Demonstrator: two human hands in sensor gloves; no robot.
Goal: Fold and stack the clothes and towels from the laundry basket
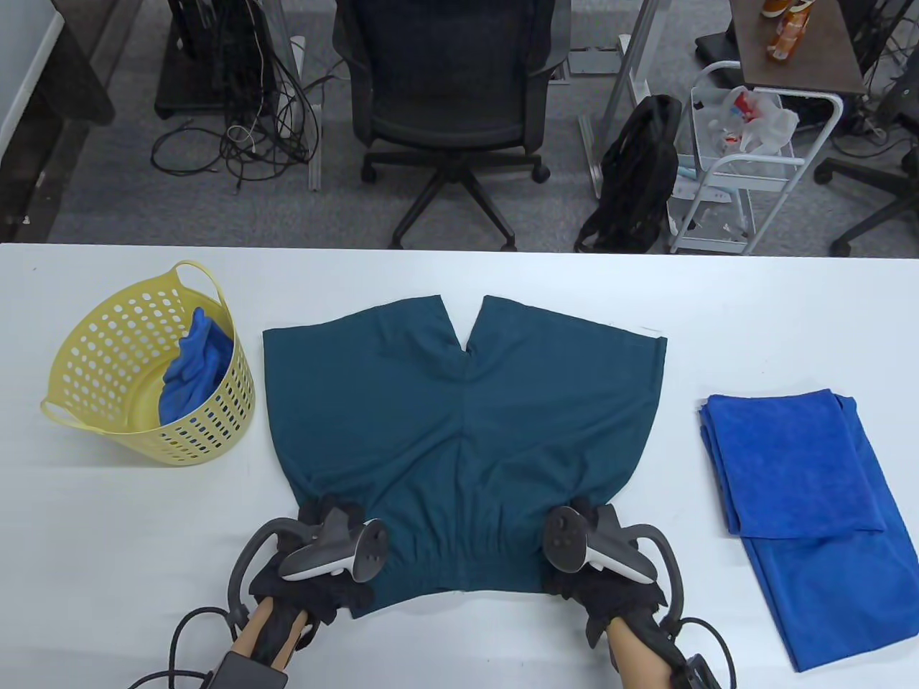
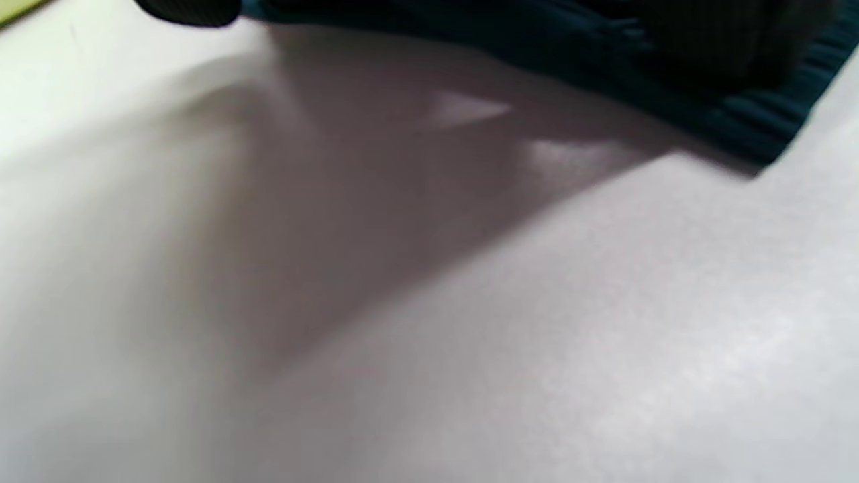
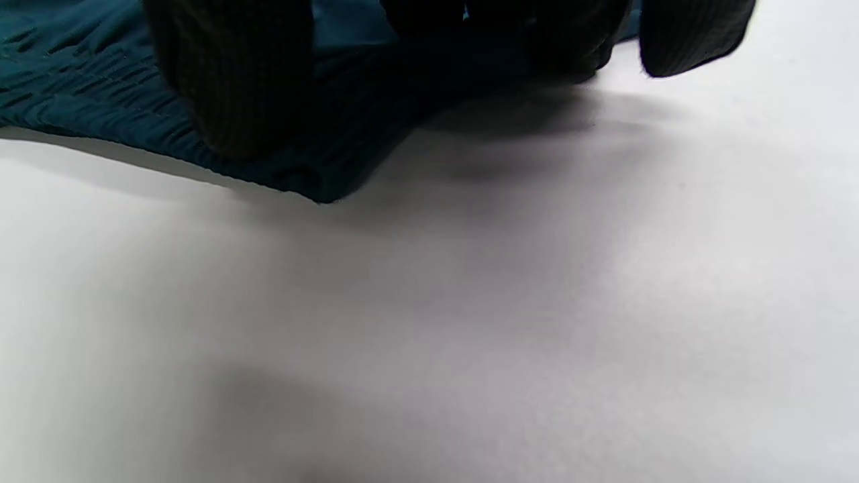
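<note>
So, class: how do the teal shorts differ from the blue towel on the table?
The teal shorts lie spread open in a single layer; the blue towel is folded. The shorts sit mid-table with both hands on the waistband, left hand and right hand; the towel lies untouched at the right. Both rest flat on the white table.

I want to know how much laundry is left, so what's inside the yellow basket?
Inside the yellow basket lies one crumpled blue cloth, bunched against the wall nearest the teal shorts. Whatever may lie under that cloth is covered.
</note>
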